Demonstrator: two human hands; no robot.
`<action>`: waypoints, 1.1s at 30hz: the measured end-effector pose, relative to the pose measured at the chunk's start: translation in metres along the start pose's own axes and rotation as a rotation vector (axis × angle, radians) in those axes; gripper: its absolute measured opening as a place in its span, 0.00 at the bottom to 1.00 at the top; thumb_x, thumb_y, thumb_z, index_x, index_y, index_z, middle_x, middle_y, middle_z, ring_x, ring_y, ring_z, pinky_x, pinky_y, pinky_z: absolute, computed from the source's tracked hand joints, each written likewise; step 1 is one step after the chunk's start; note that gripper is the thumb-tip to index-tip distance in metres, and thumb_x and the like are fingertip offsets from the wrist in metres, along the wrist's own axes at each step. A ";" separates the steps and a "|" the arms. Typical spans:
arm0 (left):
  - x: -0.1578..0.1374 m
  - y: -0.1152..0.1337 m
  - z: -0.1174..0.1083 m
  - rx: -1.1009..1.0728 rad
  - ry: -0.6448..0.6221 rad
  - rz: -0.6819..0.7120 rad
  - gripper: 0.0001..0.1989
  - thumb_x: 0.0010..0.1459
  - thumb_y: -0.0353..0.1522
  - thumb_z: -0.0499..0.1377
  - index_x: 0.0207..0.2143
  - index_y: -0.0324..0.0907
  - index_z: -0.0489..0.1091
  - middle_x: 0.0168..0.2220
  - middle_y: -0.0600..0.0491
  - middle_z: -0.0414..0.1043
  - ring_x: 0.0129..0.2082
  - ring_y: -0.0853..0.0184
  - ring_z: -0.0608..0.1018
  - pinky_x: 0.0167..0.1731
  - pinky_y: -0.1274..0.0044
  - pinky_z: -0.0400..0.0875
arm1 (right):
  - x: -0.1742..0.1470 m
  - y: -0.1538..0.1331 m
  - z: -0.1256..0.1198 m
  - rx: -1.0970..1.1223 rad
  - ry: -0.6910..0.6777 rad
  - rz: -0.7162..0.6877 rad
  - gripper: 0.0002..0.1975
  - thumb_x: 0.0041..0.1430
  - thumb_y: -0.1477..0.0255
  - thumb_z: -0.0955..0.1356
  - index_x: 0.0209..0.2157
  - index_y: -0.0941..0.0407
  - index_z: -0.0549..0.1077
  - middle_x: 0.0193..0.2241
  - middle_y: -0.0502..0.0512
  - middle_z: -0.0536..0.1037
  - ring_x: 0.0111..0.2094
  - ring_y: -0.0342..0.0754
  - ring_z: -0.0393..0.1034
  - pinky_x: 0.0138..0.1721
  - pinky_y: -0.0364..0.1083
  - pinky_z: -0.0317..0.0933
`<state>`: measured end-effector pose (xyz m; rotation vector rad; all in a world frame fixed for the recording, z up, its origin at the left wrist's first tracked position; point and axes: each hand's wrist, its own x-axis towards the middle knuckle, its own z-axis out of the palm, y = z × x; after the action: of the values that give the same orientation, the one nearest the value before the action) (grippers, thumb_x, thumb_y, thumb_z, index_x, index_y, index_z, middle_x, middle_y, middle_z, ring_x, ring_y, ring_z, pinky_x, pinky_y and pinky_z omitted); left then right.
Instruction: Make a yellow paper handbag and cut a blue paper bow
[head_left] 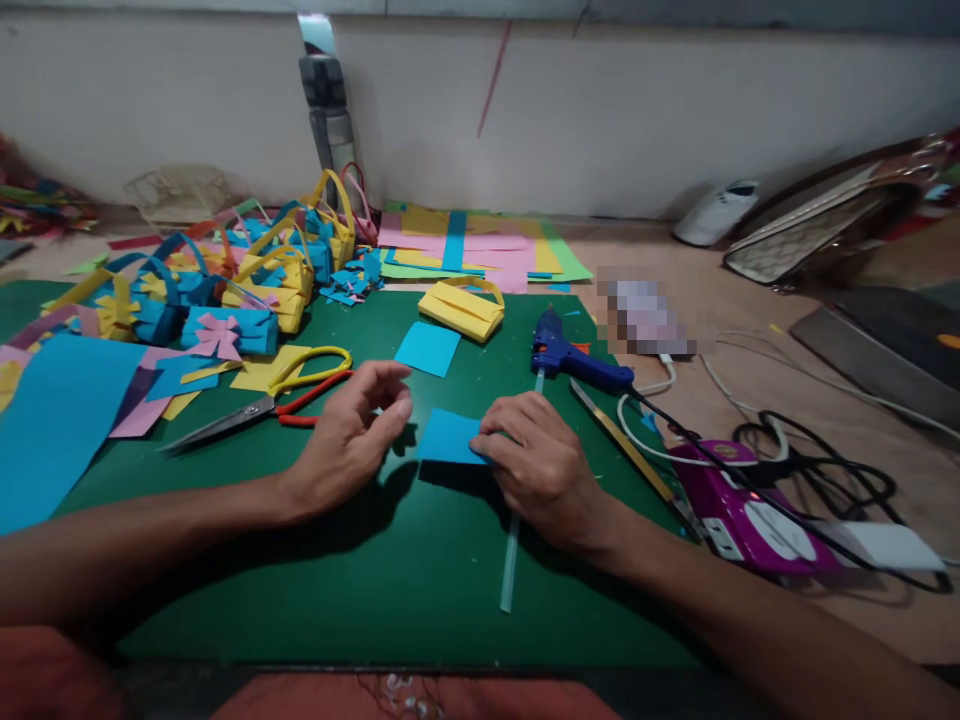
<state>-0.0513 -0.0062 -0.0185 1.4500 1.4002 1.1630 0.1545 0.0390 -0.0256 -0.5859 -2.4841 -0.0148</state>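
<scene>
- While the right hand (536,465) pinches a blue paper piece (448,437) over the middle of the green mat (337,590), the left hand (351,435) curves just beside it, fingers parted.
- The glue gun (550,350) lies near the far right corner.

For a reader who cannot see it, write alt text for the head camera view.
A person's right hand holds a blue paper piece over a green mat, with the loosely curved left hand beside it, apparently empty. Scissors, a blue glue gun and a yellow paper bag lie around them; more colourful paper bags crowd the left.
</scene>
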 end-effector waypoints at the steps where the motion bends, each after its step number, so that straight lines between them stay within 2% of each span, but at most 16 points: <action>1: -0.001 -0.001 -0.003 0.119 0.015 0.134 0.12 0.58 0.36 0.53 0.44 0.41 0.63 0.33 0.53 0.69 0.29 0.71 0.71 0.28 0.79 0.66 | -0.001 0.001 0.001 0.036 -0.036 0.040 0.11 0.57 0.82 0.61 0.27 0.58 0.72 0.26 0.56 0.73 0.32 0.47 0.63 0.36 0.49 0.57; 4: -0.002 -0.011 -0.010 0.400 -0.158 0.466 0.19 0.54 0.42 0.57 0.44 0.40 0.65 0.30 0.52 0.69 0.29 0.69 0.71 0.29 0.77 0.66 | -0.004 0.004 0.005 0.150 -0.102 0.125 0.09 0.57 0.81 0.61 0.28 0.58 0.72 0.26 0.55 0.73 0.31 0.46 0.63 0.35 0.48 0.54; 6: -0.002 -0.019 -0.011 0.536 -0.256 0.630 0.27 0.49 0.49 0.60 0.45 0.40 0.66 0.31 0.50 0.71 0.29 0.67 0.72 0.28 0.76 0.66 | -0.006 0.005 0.006 0.198 -0.118 0.154 0.09 0.56 0.81 0.61 0.29 0.57 0.72 0.26 0.54 0.73 0.32 0.47 0.64 0.36 0.48 0.54; 7: -0.002 -0.022 -0.010 0.603 -0.279 0.695 0.28 0.49 0.49 0.60 0.45 0.39 0.67 0.32 0.49 0.71 0.30 0.66 0.72 0.28 0.76 0.65 | -0.006 0.005 0.007 0.210 -0.122 0.160 0.09 0.56 0.81 0.61 0.29 0.57 0.72 0.27 0.54 0.73 0.32 0.47 0.64 0.36 0.48 0.54; 8: -0.001 -0.026 -0.010 0.671 -0.289 0.750 0.24 0.51 0.47 0.59 0.44 0.40 0.68 0.32 0.48 0.71 0.30 0.66 0.72 0.27 0.76 0.64 | -0.007 0.005 0.007 0.217 -0.126 0.159 0.09 0.56 0.81 0.61 0.29 0.57 0.72 0.27 0.54 0.74 0.32 0.47 0.65 0.36 0.48 0.54; 10: -0.001 -0.030 -0.008 0.789 -0.296 0.829 0.11 0.58 0.38 0.56 0.39 0.41 0.70 0.31 0.50 0.71 0.28 0.69 0.71 0.25 0.77 0.61 | -0.007 0.003 0.007 0.216 -0.138 0.145 0.09 0.55 0.82 0.61 0.30 0.57 0.71 0.27 0.54 0.74 0.32 0.47 0.65 0.37 0.48 0.55; 11: 0.000 -0.031 -0.008 0.825 -0.294 0.860 0.08 0.59 0.33 0.53 0.37 0.42 0.70 0.29 0.51 0.70 0.27 0.70 0.70 0.24 0.78 0.60 | -0.006 0.003 0.006 0.201 -0.143 0.136 0.10 0.54 0.83 0.61 0.30 0.57 0.71 0.27 0.54 0.73 0.32 0.47 0.65 0.36 0.48 0.55; 13: 0.001 -0.032 -0.009 0.856 -0.296 0.919 0.10 0.60 0.28 0.49 0.35 0.43 0.71 0.27 0.52 0.68 0.25 0.71 0.68 0.24 0.78 0.59 | -0.005 0.002 0.005 0.145 -0.139 0.122 0.11 0.54 0.84 0.60 0.31 0.58 0.71 0.27 0.55 0.73 0.32 0.48 0.65 0.36 0.49 0.56; 16: 0.004 -0.029 -0.014 0.839 -0.278 0.987 0.12 0.59 0.28 0.48 0.38 0.44 0.71 0.27 0.52 0.68 0.25 0.70 0.67 0.24 0.77 0.60 | -0.003 0.001 0.001 0.022 -0.073 0.092 0.09 0.56 0.82 0.60 0.32 0.59 0.69 0.30 0.59 0.73 0.35 0.51 0.65 0.37 0.50 0.57; 20: 0.008 -0.024 -0.019 0.852 -0.219 1.050 0.12 0.59 0.28 0.48 0.37 0.45 0.71 0.27 0.51 0.70 0.23 0.70 0.67 0.22 0.76 0.59 | 0.000 0.001 -0.003 -0.102 -0.023 0.070 0.06 0.59 0.79 0.61 0.34 0.58 0.69 0.31 0.61 0.72 0.37 0.53 0.64 0.37 0.51 0.58; 27: 0.001 -0.016 -0.014 1.047 -0.227 1.203 0.09 0.58 0.27 0.50 0.30 0.40 0.69 0.21 0.53 0.68 0.20 0.69 0.66 0.18 0.75 0.56 | 0.000 -0.002 -0.005 -0.164 -0.158 0.138 0.05 0.57 0.77 0.64 0.36 0.60 0.69 0.31 0.60 0.72 0.36 0.54 0.62 0.36 0.51 0.56; 33: 0.000 -0.016 -0.012 1.115 -0.247 1.159 0.12 0.60 0.26 0.45 0.35 0.39 0.68 0.21 0.53 0.68 0.20 0.69 0.68 0.18 0.76 0.58 | 0.000 -0.001 -0.006 -0.101 -0.231 0.175 0.05 0.56 0.78 0.64 0.35 0.60 0.70 0.31 0.59 0.71 0.35 0.53 0.61 0.36 0.50 0.55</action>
<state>-0.0672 -0.0055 -0.0302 3.3258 0.9623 0.6530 0.1575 0.0373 -0.0211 -0.8908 -2.6556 -0.0048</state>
